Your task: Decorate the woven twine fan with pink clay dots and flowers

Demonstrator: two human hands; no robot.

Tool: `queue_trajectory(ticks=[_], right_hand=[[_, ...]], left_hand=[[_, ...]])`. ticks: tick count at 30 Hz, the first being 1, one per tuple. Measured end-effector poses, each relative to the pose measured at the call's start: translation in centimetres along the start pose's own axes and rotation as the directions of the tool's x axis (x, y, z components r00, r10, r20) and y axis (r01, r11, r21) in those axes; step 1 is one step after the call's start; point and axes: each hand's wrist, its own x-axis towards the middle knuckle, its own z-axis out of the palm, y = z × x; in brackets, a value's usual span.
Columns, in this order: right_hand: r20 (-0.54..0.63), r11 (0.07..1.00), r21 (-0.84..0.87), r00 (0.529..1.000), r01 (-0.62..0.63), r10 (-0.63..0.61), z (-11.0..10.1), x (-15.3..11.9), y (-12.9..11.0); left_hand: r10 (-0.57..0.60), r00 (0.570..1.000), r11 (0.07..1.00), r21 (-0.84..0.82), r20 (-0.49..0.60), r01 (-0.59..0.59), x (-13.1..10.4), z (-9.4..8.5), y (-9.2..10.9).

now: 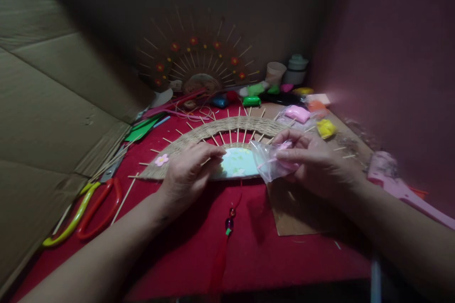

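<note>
On the red surface (177, 251), a half-round woven fan (227, 128) lay lengthwise left to right. Over its left part was my left grip (188, 168), closed or not, I couldn't tell; over its right, my right grip (313, 158) pinched a clear bag (268, 165).

Red tabletop (170, 255), woven fan (245, 125) in the middle

The fan lies partly on the red surface, its right side over a brown board (298, 215). In front of the fan trails a beaded red tassel (229, 224). Left of it rest scissors (94, 209) and a thin stick (124, 199); beyond its left side, a green sheet (144, 129); behind it, a blue packet (219, 100).
</note>
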Motion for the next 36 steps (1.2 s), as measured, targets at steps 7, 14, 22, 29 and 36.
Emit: queue_trajectory(ticks=[7,14,22,29,36], right_hand=[[0.003,1.000,-0.006,1.000,0.008,-0.008,-0.1,0.2,0.2],[0.036,1.000,0.008,0.999,0.020,-0.020,-0.3,0.2,0.3],[0.004,1.000,0.010,1.000,0.003,-0.003,-0.1,0.2,0.2],[-0.004,1.000,-0.018,1.000,0.002,-0.002,-0.1,0.2,0.3],[-0.001,1.000,-0.008,1.000,-0.008,0.008,-0.1,0.3,0.3]], left_hand=[[0.041,0.999,0.994,0.099,-0.005,-0.040,0.3,0.2,-0.3],[0.046,0.996,0.984,0.168,0.079,-0.058,0.0,1.4,-1.0],[0.092,0.991,0.985,0.139,0.094,-0.104,0.1,1.6,-1.2],[0.075,0.992,0.991,0.102,0.101,-0.085,0.2,1.4,-1.5],[0.020,0.996,0.997,0.066,0.083,-0.025,0.0,1.3,-1.2]])
